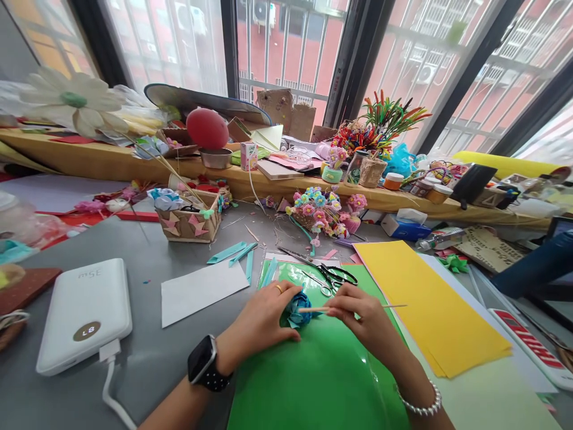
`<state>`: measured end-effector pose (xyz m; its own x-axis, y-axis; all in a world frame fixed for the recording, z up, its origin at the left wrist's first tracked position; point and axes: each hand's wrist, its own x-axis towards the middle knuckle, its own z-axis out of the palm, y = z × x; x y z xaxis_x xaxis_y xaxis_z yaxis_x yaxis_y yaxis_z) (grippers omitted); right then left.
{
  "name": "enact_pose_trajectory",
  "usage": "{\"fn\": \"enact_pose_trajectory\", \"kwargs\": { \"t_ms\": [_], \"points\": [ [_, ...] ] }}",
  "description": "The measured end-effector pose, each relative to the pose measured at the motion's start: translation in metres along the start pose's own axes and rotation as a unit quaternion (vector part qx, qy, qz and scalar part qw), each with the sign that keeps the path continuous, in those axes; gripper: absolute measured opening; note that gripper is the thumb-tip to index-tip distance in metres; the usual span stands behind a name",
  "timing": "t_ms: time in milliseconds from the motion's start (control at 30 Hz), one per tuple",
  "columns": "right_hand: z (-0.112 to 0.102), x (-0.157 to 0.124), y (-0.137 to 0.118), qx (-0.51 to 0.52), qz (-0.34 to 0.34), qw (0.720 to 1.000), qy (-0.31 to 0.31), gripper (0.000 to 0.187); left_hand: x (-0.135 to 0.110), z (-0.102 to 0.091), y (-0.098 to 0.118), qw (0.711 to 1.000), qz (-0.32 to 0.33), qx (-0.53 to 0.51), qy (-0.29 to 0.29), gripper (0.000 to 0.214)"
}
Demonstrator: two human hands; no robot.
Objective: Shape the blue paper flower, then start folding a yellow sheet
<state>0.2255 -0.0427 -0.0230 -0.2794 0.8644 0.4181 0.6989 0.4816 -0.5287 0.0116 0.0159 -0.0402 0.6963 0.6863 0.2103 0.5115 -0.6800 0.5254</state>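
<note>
Head view: left hand [264, 313] cupped at a blue paper flower [299, 310], right hand [358, 307] pinching a thin wooden stick [387, 306].
The flower sits over the green mat [308, 370] on the worktop [147, 388], the left fingers bent against its side – whether they grip or merely steady it, I cannot tell. It looks feather-light, soft and easily crushed, so a loose hold around its outer sides should suit. The stick, pinched near its middle between right thumb and fingers, has its blunt end across the flower; it should feel light and stiff – likely snapping if bent hard, so best held mid-length.
</note>
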Motion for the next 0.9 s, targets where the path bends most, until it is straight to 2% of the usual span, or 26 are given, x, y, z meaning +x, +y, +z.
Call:
{"fn": "enact_pose_trajectory", "kwargs": {
  "t_ms": [100,167,367,567,900],
  "points": [
    [0.001,0.000,-0.001,0.012,-0.017,0.997,-0.073,0.020,0.002,0.008,-0.002,1.000,0.005,0.016,0.009,0.050],
    [0.004,0.000,-0.003,0.006,-0.019,0.996,-0.092,0.017,0.003,0.008,-0.003,1.000,0.023,0.010,0.011,0.046],
    [0.013,0.001,-0.006,0.010,-0.006,0.997,-0.075,0.014,0.003,0.000,-0.003,0.997,0.075,-0.028,0.015,0.043],
    [0.013,0.001,-0.005,0.000,-0.032,0.997,-0.064,0.015,0.002,-0.006,0.000,0.997,0.053,-0.051,0.001,0.047],
    [0.015,0.001,-0.012,0.067,-0.005,0.996,-0.062,0.004,0.002,-0.009,-0.001,0.995,0.050,-0.081,-0.024,0.044]
  ]
}}
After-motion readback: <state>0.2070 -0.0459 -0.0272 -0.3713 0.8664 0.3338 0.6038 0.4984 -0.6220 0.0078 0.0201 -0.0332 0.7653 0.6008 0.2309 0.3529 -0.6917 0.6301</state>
